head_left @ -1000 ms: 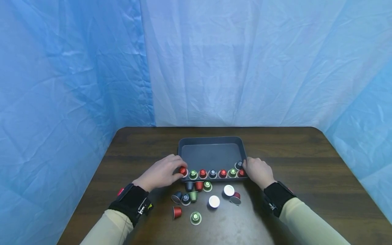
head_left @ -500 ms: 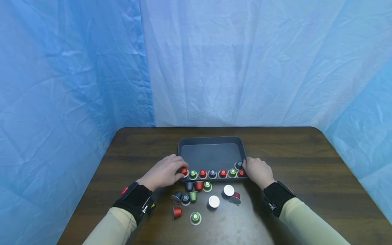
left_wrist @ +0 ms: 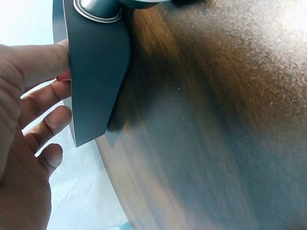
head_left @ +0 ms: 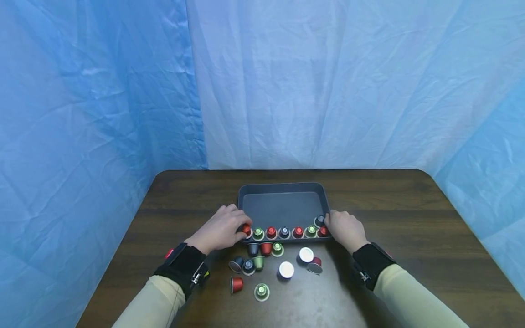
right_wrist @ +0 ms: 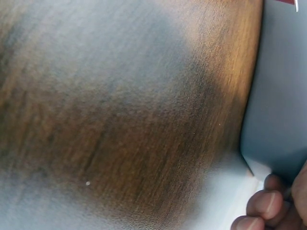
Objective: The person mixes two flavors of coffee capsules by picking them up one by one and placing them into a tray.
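Observation:
A dark baking tray (head_left: 283, 187) lies on the wooden table, with coffee capsules lined along its near side. At the row's left end my left hand (head_left: 219, 228) pinches a red coffee capsule (head_left: 246, 229) between thumb and fingers; the left wrist view shows mostly the tray's near wall (left_wrist: 96, 81) and a sliver of red behind the rim. My right hand (head_left: 346, 229) is at the tray's right rim, fingers curled at a dark coffee capsule (head_left: 319, 221) behind the row's last red one (head_left: 323, 231). Its fingertips are partly hidden.
In front of the tray lie several loose capsules, including a green one (head_left: 262, 292), a red one (head_left: 236, 284) on its side and white-faced upside-down ones (head_left: 286, 270). Blue cloth (head_left: 311, 86) hangs behind the table (head_left: 393, 205) and at both sides.
My left hand has shifted slightly right with the red capsule, which moves closer to the green one in the row. The right hand and the tray stay in place.

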The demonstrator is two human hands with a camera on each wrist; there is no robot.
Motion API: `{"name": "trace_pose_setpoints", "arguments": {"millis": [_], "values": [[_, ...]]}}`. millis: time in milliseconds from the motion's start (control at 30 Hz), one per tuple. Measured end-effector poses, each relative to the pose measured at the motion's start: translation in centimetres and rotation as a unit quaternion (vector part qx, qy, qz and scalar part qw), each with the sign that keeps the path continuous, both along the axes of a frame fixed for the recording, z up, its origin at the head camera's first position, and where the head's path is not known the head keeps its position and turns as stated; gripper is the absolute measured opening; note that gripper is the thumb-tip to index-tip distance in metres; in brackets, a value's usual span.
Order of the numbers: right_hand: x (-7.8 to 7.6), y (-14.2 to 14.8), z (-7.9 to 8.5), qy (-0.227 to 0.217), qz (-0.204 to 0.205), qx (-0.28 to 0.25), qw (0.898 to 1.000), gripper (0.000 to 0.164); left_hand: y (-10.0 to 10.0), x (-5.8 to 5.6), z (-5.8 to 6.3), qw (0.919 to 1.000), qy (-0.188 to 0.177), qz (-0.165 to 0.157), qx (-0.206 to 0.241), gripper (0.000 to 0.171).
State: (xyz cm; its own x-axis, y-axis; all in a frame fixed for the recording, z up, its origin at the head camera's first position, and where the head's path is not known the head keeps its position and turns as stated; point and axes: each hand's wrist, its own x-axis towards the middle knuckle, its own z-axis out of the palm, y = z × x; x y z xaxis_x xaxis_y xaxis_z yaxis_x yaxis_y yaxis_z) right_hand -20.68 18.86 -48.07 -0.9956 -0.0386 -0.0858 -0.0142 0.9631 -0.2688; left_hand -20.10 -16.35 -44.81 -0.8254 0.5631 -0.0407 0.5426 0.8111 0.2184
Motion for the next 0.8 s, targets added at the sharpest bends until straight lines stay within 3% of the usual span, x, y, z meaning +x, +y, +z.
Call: {"name": "trace_pose_setpoints", "arguments": {"millis": [800], "values": [[-0.1, -0.12, -0.04, -0.002, 0.0, -0.001, 1.0, 0.031, 0.36, -0.32, 0.88, 0.998, -0.045, 0.005, -0.044, 0.026]]}}
